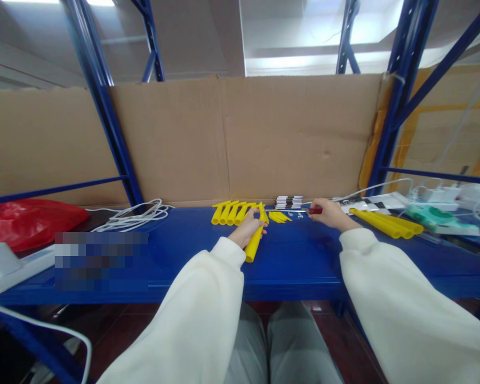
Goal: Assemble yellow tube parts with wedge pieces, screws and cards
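My left hand (pixel 245 229) is closed round a yellow tapered tube (pixel 254 248), its open wide end tilted down toward me. My right hand (pixel 328 213) grips the red handle of a screwdriver (pixel 315 212). Its thin metal shaft points left, toward the upper end of the held tube; whether the tip touches is too small to tell. Left of my left hand lies a row of several similar yellow tubes (pixel 226 214). Between my hands are small yellow pointed pieces (pixel 279 217) and tiny metal parts (pixel 301 216), possibly screws.
A small black-and-white stack (pixel 288 202) stands against the cardboard wall (pixel 272 138). On the right lie more yellow tubes (pixel 388 224) and a green-and-white object (pixel 436 217). Coiled white cable (pixel 144 216) and a red bag (pixel 36 218) occupy the left. Blue posts (pixel 112 133) frame the blue shelf (pixel 296 261).
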Action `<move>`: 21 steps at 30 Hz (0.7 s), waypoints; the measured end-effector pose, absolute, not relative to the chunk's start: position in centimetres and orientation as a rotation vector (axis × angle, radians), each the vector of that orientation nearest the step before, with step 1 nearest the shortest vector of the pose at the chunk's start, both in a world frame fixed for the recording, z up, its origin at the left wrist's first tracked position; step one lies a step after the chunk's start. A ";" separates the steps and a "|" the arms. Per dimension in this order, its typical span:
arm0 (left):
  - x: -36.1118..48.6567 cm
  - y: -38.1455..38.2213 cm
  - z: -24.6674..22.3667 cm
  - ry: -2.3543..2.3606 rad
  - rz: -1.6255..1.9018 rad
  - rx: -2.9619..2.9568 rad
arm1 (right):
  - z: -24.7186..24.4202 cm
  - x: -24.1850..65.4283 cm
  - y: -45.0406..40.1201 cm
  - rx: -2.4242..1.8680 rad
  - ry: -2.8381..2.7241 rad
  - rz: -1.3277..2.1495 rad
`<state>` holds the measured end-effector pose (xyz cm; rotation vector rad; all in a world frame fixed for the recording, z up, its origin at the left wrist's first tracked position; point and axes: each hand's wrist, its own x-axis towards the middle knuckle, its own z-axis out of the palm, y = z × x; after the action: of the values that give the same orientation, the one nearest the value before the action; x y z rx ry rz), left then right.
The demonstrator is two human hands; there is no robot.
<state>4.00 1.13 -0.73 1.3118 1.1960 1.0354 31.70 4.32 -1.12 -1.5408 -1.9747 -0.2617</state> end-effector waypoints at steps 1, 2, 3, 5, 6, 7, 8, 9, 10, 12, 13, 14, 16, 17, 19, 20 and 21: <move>4.0 1.2 -0.8 1.217 1.046 1.337 | -1.1 31.8 4.3 -1.499 -1.996 -0.226; 4.0 1.3 -0.8 1.239 1.057 1.364 | -1.1 31.9 4.3 -1.457 -2.017 -0.184; 3.9 1.3 -0.9 1.260 1.068 1.391 | -1.1 32.0 4.3 -1.420 -2.037 -0.137; 3.8 1.5 -1.0 1.293 1.076 1.439 | -1.1 32.1 4.2 -1.381 -2.071 -0.036; 3.7 1.5 -1.0 1.304 1.070 1.458 | -1.0 32.1 4.1 -1.378 -2.087 0.016; 3.7 1.5 -1.0 1.311 1.061 1.471 | -1.0 32.1 4.0 -1.378 -2.102 0.063; 3.6 1.5 -1.0 1.314 1.053 1.479 | -0.9 32.0 3.9 -1.380 -2.119 0.106; 3.5 1.5 -0.9 1.315 1.052 1.485 | -0.9 32.0 3.8 -1.380 -2.132 0.144; 3.4 1.5 -0.9 1.310 1.057 1.488 | -0.8 31.9 3.6 -1.378 -2.143 0.181; 3.3 1.5 -0.9 1.293 1.078 1.497 | -0.7 31.8 3.3 -1.373 -2.154 0.265; 3.2 1.5 -0.9 1.288 1.086 1.505 | -0.7 31.7 3.2 -1.375 -2.154 0.314; 3.2 1.6 -1.0 1.289 1.087 1.517 | -0.7 31.6 3.1 -1.381 -2.150 0.363; 3.1 1.7 -1.0 1.309 1.073 1.544 | -0.7 31.4 3.0 -1.403 -2.139 0.423; 3.1 1.7 -1.0 1.323 1.062 1.556 | -0.8 31.3 3.0 -1.415 -2.135 0.425; 3.0 1.8 -1.0 1.348 1.040 1.569 | -0.9 31.1 3.0 -1.430 -2.129 0.385; 3.0 1.8 -1.0 1.357 1.032 1.568 | -1.0 31.0 3.1 -1.436 -2.121 0.347; 3.0 1.8 -1.0 1.364 1.027 1.566 | -1.1 30.9 3.1 -1.443 -2.111 0.307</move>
<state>2.95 1.79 -1.02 1.5658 1.3641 1.0270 30.90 3.14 -1.06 -1.4427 -2.1113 0.3072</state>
